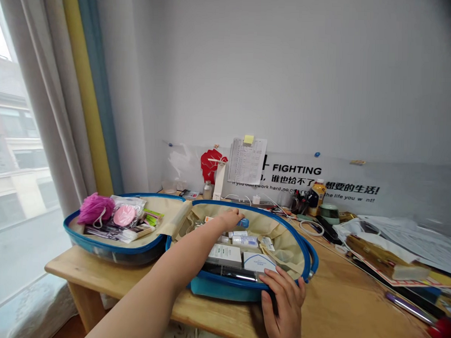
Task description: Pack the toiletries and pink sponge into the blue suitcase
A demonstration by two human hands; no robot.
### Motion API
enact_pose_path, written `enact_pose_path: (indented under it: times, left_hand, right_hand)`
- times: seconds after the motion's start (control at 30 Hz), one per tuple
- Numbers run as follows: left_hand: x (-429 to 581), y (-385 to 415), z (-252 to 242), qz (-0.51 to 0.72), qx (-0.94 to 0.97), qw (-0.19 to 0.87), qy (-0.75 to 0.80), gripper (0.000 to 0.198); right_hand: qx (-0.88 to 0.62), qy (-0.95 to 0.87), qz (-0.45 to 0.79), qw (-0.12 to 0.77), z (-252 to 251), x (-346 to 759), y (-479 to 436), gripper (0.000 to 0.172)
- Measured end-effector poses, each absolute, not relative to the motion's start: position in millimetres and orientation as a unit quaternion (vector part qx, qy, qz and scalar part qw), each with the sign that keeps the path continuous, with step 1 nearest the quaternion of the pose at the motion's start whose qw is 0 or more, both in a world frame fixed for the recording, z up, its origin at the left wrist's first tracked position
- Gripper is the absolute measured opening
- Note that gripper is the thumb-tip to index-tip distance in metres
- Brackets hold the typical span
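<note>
Fingers [239,217] of the left hand [227,219] close on a blue-capped tube [243,223] inside the open blue case [214,289]. Right hand [282,309] grips the case's front rim.

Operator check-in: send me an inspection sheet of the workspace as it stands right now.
Surface: pale wooden table beneath everything.
Job's things: open blue-rimmed, cream-lined hard case holding white boxes; pink mesh bath sponge in its other half.
Hands: left hand on a small blue-capped item inside the case; right hand gripping the case's front rim.
Clutter: yellow-capped bottle of amber liquid and loose papers at the table's right.
Cables: coiled white cable beside the case.
Surroundings: grey curtains, black-lettered "FIGHTING" poster.
</note>
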State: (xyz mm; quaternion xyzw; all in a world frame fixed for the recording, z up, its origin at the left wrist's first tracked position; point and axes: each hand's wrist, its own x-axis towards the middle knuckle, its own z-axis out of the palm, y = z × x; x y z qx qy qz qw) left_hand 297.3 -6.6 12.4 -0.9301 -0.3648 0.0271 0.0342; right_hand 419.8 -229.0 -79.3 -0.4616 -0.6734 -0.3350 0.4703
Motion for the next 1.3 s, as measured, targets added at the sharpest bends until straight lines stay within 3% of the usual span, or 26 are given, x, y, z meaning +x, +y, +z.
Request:
enact_pose_path:
  times: [0.67,0.87,1.07,1.3]
  left_hand:
    - [298.1,-12.5,-4.9,0.028,-0.901,0.042,-0.431,0.036]
    - [281.9,-10.7,18.6,-0.035,-0.905,0.041,-0.423,0.040]
    - [196.2,14.7,59.3,-0.137,-0.792,0.087,-0.588,0.047]
    - [64.1,2.1,32.4,-0.078,-0.603,0.077,-0.790,0.046]
  right_hand:
    - [-0.462,-0.672,-0.340,0.468,-85.9,424.7,-225.0,0.022]
    - [-0.462,-0.673,-0.341,0.467,-85.5,424.1,-224.8,0.021]
    - [-0.467,-0.671,-0.334,0.469,-85.4,424.1,-225.0,0.022]
    - [-0.454,-0.668,-0.338,0.483,-79.9,420.8,-224.9,0.020]
